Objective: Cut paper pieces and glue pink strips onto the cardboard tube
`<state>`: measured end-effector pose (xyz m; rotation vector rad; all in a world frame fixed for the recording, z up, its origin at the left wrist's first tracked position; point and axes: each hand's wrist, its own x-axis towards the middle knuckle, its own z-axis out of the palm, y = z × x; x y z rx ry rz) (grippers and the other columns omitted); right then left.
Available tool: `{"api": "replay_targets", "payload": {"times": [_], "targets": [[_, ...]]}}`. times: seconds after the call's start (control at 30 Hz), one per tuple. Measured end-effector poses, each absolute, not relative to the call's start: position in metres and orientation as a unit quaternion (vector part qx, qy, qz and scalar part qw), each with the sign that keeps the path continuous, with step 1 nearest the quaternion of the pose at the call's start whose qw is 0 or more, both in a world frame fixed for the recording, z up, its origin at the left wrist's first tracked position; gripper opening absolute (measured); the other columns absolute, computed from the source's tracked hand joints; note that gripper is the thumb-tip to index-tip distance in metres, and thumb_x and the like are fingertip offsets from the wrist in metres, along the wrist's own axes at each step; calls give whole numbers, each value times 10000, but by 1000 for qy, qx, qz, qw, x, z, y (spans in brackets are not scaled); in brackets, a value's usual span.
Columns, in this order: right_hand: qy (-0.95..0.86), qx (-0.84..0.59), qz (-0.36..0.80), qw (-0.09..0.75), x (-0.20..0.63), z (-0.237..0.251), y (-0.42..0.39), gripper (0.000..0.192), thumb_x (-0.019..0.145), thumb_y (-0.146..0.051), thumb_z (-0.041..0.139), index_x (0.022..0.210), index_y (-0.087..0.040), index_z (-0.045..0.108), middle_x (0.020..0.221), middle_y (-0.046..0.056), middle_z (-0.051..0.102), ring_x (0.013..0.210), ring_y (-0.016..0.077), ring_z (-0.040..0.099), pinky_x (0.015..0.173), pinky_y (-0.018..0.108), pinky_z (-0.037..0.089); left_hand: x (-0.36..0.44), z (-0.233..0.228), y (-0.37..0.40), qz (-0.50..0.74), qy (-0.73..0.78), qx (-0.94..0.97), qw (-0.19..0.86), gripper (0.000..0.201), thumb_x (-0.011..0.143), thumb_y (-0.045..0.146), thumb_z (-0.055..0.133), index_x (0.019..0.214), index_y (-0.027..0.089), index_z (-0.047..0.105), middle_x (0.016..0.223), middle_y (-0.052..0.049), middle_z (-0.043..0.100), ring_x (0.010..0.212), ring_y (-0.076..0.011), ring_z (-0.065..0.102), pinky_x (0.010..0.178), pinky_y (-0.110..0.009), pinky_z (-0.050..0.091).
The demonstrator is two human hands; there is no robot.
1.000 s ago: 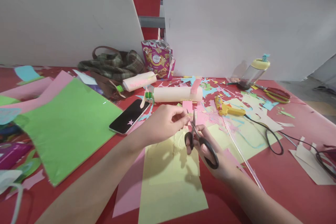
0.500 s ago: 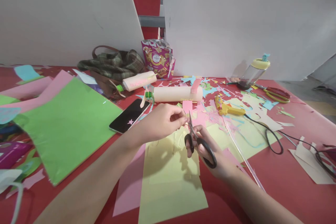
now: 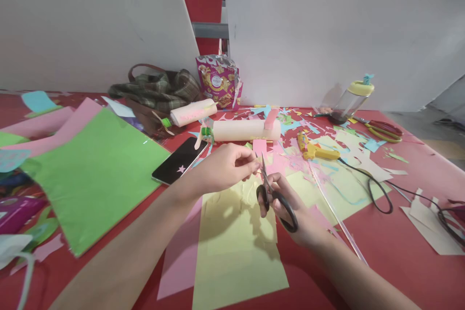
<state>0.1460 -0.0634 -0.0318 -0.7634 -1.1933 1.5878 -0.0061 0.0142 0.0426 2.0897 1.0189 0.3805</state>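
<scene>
Red table (image 3: 399,252) carries green paper (image 3: 90,174), yellow sheet (image 3: 236,247), a phone (image 3: 179,160), glue gun (image 3: 314,150) and scattered scraps (image 3: 348,155).

Right hand (image 3: 290,213) gripping black scissors (image 3: 273,193), blades upright beside pinching left hand (image 3: 225,167), over yellow paper (image 3: 236,247)

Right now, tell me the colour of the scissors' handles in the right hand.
Black, on the scissors in the right hand; head view.
</scene>
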Motion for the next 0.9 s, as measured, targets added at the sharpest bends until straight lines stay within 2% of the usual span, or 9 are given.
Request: {"api": "replay_targets", "payload": {"times": [0.43,0.67,0.9], "targets": [[-503,-310,658,466,146,-28,-63,322,722,-459,516,814,-228,311,729,-17,395,615,102,401,636,266,313,-8,41,15,137,400,817,392,240,737,337,424,607,157,516,563,26,519,505,-74,437,454,-175,314],[-493,-325,652,476,145,-28,-63,313,717,-444,530,818,-235,320,734,-14,379,661,116,393,642,263,339,-6,40,14,153,397,805,413,256,737,351,421,601,155,515,561,19,511,527,-88,443,472,-193,322],[-491,-301,665,475,146,-28,-64,323,725,-464,509,846,-230,322,756,-1,402,694,125,409,671,275,313,-5,38,13,165,388,796,434,295,750,379,409,583,152,498,559,24,488,527,-86,427,487,-199,326]]}}
